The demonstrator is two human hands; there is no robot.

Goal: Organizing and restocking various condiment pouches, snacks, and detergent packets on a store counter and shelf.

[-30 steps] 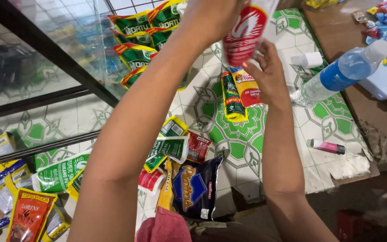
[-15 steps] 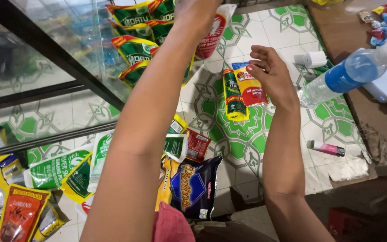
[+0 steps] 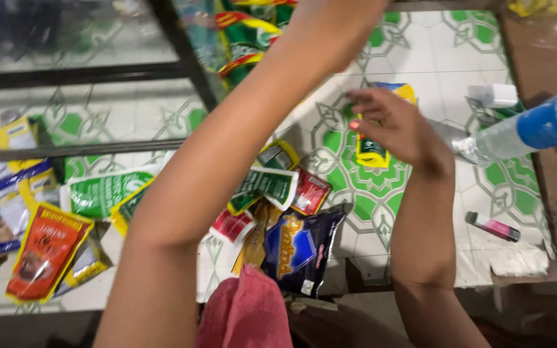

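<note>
Fingers (image 3: pixel 365 106) of the right hand (image 3: pixel 394 125) curl loosely over the green-and-yellow sachet (image 3: pixel 372 151) on the tiled worktop (image 3: pixel 485 38), far right. Pinch its top edge cleanly. Left hand (image 3: pixel 336 26) is raised; its fingers run out of view.

Left hand (image 3: pixel 340 22) fingers cut off by top edge; grip unseen.

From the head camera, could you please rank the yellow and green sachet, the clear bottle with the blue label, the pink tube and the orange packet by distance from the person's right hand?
1. Yellow and green sachet, directly under the right hand.
2. Clear bottle with the blue label, to its right.
3. Pink tube, lower right.
4. Orange packet, far left.
</note>
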